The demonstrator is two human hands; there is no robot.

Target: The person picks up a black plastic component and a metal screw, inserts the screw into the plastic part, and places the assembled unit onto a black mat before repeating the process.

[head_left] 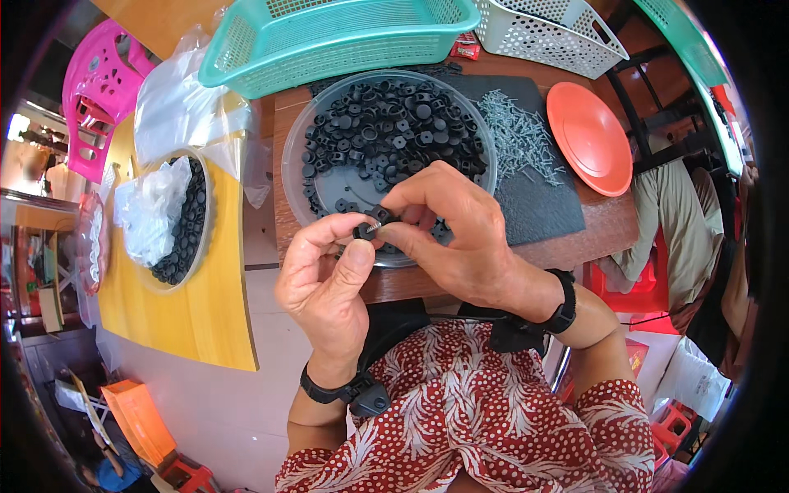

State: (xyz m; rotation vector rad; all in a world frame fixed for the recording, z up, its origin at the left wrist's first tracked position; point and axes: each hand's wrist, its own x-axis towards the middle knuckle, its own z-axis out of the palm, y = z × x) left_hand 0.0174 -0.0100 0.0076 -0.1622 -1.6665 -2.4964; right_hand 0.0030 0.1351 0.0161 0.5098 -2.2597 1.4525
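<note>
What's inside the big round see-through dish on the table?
The clear dish holds lots of small black plastic caps, piled mostly at its far side. The left hand and right hand cover its near edge, hiding whatever lies there.

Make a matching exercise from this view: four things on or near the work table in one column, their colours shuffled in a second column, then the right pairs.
Things:
1. round plate
2. basket behind the clear bowl
3. plastic chair
4. small part pinched between left hand and right hand

Colours:
A. pink
B. black
C. orange-red
D. turquoise

Pairs: 1-C, 2-D, 3-A, 4-B
</note>
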